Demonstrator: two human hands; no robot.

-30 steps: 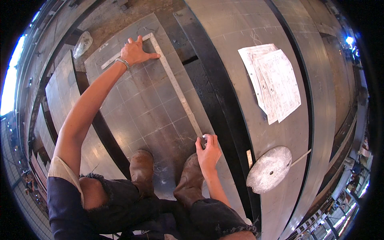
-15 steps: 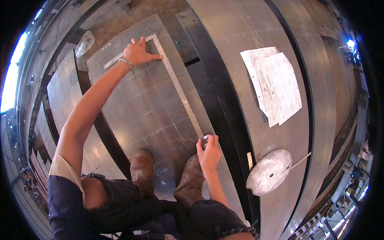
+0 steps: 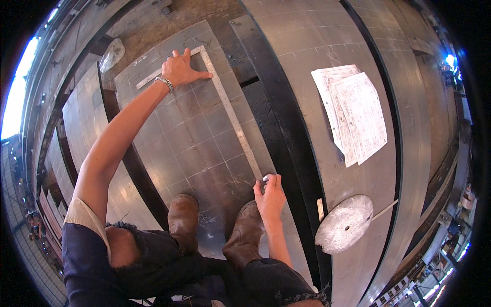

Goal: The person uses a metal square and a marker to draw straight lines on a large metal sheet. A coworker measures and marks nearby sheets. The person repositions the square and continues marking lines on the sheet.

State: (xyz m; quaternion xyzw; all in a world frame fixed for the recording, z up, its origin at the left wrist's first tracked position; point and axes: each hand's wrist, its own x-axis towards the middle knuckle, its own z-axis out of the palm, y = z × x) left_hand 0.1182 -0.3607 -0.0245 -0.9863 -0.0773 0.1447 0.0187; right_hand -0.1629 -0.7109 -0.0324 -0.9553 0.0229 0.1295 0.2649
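An L-shaped metal carpenter's square (image 3: 230,107) lies on a grey steel plate (image 3: 153,117) scribed with a grid of pale lines. My left hand (image 3: 177,69), a chain bracelet at its wrist, presses the square near its corner. Its fingers are spread over the short leg, and the thumb reaches onto the long leg. At the near end of the long leg, my right hand (image 3: 269,197) is closed, with a small whitish piece (image 3: 265,178) showing between its fingers. The exact kind of that piece is too small to make out.
My brown boots (image 3: 183,217) stand on the plate. To the right, printed paper sheets (image 3: 358,115) and a round, stained disc (image 3: 345,225) with a central hole lie on another long plate. Dark gaps (image 3: 279,133) separate the plates. Crumpled clear plastic (image 3: 112,55) lies far left.
The whole view has shifted slightly. Both hands keep nearly the same places on the square, and I see no clear movement of the square on the plate.
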